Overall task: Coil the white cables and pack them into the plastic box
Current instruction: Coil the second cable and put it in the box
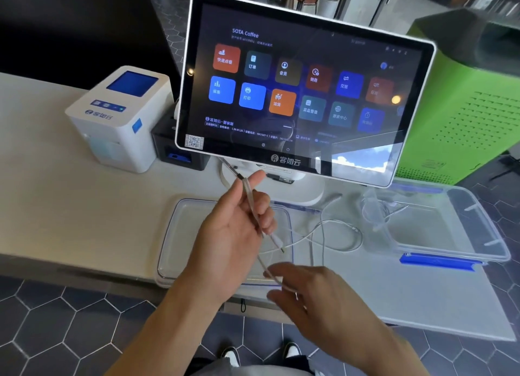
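Observation:
My left hand [239, 229] is raised above the counter, palm toward me, its fingers closed around a thin white cable [254, 207]. The cable's plug end [277, 243] hangs below that hand. Lower down, the same cable runs into my right hand [306, 288], which pinches it between the fingertips. A second white cable [337, 235] lies loosely looped on the counter. The clear plastic box [455, 235] with a blue latch sits to the right, with something white at its back left corner. Its clear lid [174, 235] lies flat under my hands.
A point-of-sale touchscreen [304, 86] on a white stand rises right behind the lid. A white receipt printer [118, 117] and a small black device [180, 153] stand at the left. A green cabinet [472, 108] is at the right. The counter's front edge [84, 271] runs below my hands.

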